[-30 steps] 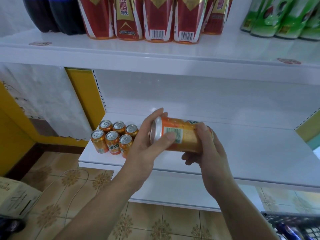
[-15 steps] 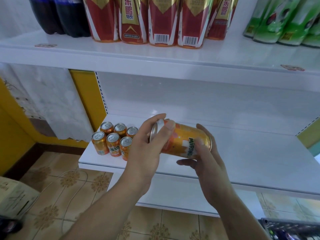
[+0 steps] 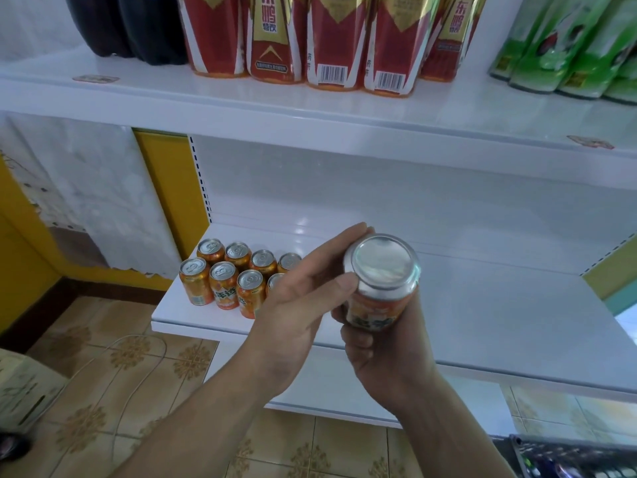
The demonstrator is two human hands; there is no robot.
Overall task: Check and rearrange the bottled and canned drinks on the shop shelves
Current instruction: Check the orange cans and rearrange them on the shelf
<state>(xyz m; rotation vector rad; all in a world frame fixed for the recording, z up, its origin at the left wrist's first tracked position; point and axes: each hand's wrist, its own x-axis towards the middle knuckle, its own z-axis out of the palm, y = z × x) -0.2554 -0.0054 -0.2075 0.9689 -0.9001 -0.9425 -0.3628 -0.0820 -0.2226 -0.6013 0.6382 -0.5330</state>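
Note:
An orange drink can [image 3: 381,288] is held in front of the middle shelf [image 3: 482,315], turned so its bare silver bottom faces me. My right hand [image 3: 386,353] grips the can's lower body from below. My left hand [image 3: 303,301] holds its left side, thumb pressed near the silver rim and fingers reaching behind. Several matching orange cans [image 3: 227,274] stand upright in two rows at the shelf's left front corner, partly hidden by my left hand.
The upper shelf [image 3: 310,112] carries dark bottles [image 3: 138,25], red and gold bottles [image 3: 331,39] and green bottles [image 3: 568,46]. A cardboard box [image 3: 24,391] sits on the tiled floor at left. A basket [image 3: 568,457] with drinks shows at bottom right.
The can was lying sideways between my hands; it has been turned so its bottom end now points up at me. More shelf cans have come into view.

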